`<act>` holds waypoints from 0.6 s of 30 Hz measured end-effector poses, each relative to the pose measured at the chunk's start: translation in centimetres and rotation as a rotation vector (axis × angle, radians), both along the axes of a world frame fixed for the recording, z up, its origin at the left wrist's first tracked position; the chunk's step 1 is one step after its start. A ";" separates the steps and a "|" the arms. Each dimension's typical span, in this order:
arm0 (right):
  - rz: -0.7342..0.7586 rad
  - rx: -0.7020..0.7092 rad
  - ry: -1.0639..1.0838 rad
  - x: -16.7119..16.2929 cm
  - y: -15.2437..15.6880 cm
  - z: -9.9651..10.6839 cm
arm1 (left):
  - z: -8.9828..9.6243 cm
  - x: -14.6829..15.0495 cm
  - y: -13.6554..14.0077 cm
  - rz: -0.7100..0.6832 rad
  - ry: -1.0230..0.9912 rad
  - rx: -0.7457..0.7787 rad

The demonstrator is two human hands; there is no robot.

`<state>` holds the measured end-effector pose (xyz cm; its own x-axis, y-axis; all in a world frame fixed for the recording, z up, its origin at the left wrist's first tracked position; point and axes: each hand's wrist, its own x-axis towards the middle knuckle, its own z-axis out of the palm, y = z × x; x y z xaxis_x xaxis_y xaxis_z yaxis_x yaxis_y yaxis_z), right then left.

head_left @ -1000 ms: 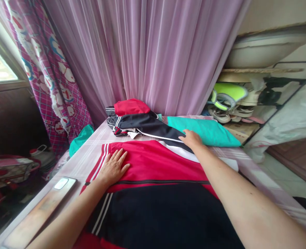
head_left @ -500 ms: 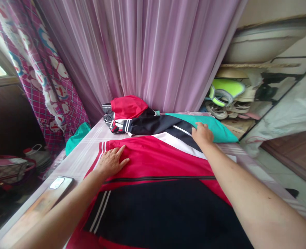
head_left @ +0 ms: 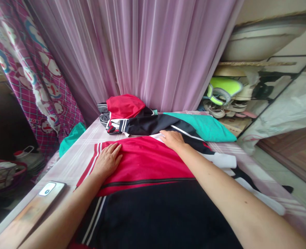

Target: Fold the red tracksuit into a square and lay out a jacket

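Two bare hands rest on a red, white and black zip-up fabric jacket (head_left: 142, 159), which lies flat across the middle of a tabletop (head_left: 73, 155) covered in pale pink checked cloth. The left hand (head_left: 107, 160) is laid out flat, fingers extended and thumb apart, on the red fabric just beside the white-striped hem (head_left: 94, 157) at the left. The right hand (head_left: 172, 139) is partly curled at the far edge, touching the white panel (head_left: 156, 137); whether it pinches any fabric cannot be told.

Beyond it stretches a long black sleeve (head_left: 155, 125), its white-striped cuff pointing left, close to a bunched red garment (head_left: 125, 105). A folded turquoise cloth (head_left: 210, 128) lies at the far right, partly beneath that sleeve.

The step in hand looks like flattening and lining up the far side. To do it well, the left hand should press lightly as an anchor while the right strokes outward along the panel, easing creases away from the black zip (head_left: 147, 181). Pulling hard would probably skew the hem, and the sleeve is best straightened from shoulder to cuff.
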<state>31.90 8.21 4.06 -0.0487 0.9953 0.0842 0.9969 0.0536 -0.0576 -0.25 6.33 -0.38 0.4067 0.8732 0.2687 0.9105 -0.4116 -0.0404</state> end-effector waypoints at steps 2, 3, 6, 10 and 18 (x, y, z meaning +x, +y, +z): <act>-0.003 -0.062 -0.019 -0.5 1.2 -0.2 | -0.1 0.2 -0.3 -0.018 -0.016 0.028; -0.011 -0.065 -0.030 -0.6 1.7 -0.3 | 0.0 0.2 -0.4 -0.028 -0.022 0.032; -0.113 0.023 -0.030 -0.6 2.6 -0.9 | 0.3 0.3 -0.5 -0.050 -0.027 0.013; -0.265 0.088 -0.003 -0.4 3.4 -2.1 | -0.2 0.4 -0.1 -0.023 0.007 -0.059; -0.221 0.138 0.020 -1.4 1.8 -2.5 | -0.7 0.6 0.2 0.070 0.044 -0.138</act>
<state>30.51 10.02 1.58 0.1714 0.9606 0.2187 0.9841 -0.1562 -0.0851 0.36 6.51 -1.08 0.3520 0.9273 0.1272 0.9358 -0.3514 -0.0280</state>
